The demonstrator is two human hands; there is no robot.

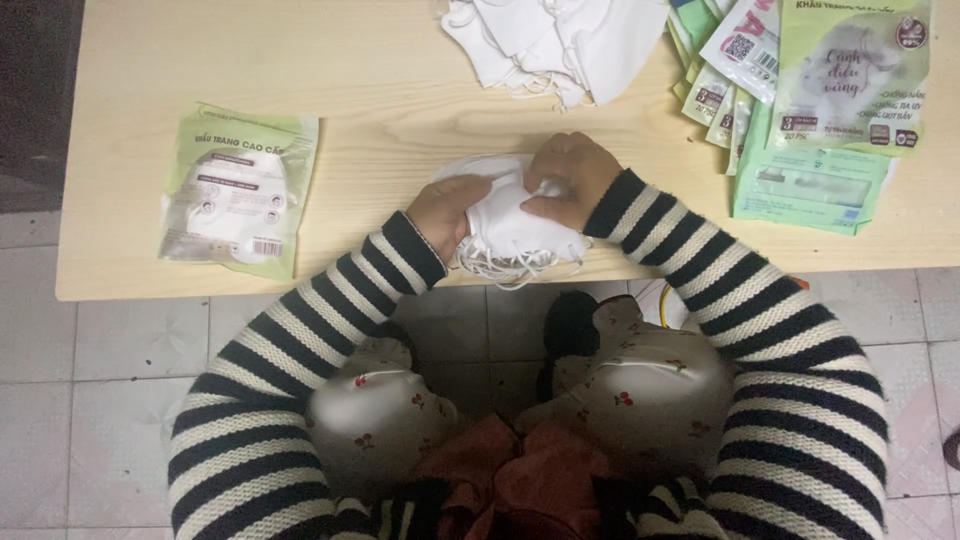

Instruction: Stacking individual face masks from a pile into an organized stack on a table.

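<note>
A stack of white face masks (508,222) lies at the near edge of the light wooden table (380,110), its ear loops hanging over the edge. My left hand (449,211) grips the stack's left side. My right hand (568,176) presses and pinches the top right of the same stack. Both arms wear black-and-white striped sleeves.
A filled green-and-clear mask packet (238,190) lies at the left of the table. A loose pile of white masks (555,45) sits at the far edge. Several empty green packets (815,110) are heaped at the right. Tiled floor lies below.
</note>
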